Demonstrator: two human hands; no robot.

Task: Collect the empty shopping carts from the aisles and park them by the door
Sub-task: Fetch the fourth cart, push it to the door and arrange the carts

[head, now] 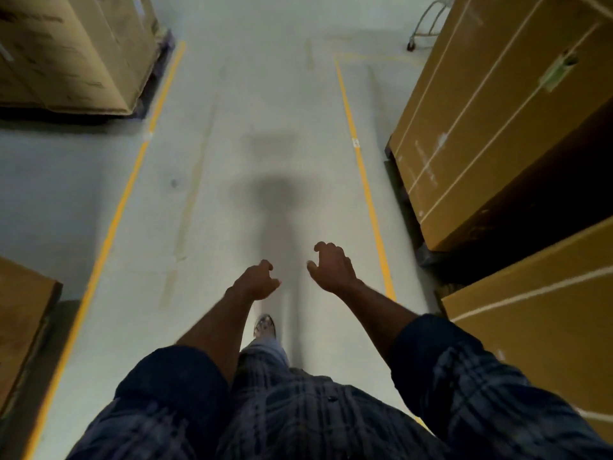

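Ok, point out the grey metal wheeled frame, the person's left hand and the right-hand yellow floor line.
Grey metal wheeled frame [411, 46]: head view, its black castor.
Left hand [254, 282]: head view, its back.
Right-hand yellow floor line [367, 190]: head view, mid-stripe.

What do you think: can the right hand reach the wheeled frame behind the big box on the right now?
Probably not from here. The right hand hovers empty, while the wheeled frame stands far up the aisle, half hidden behind the cardboard box. The floor between looks free.
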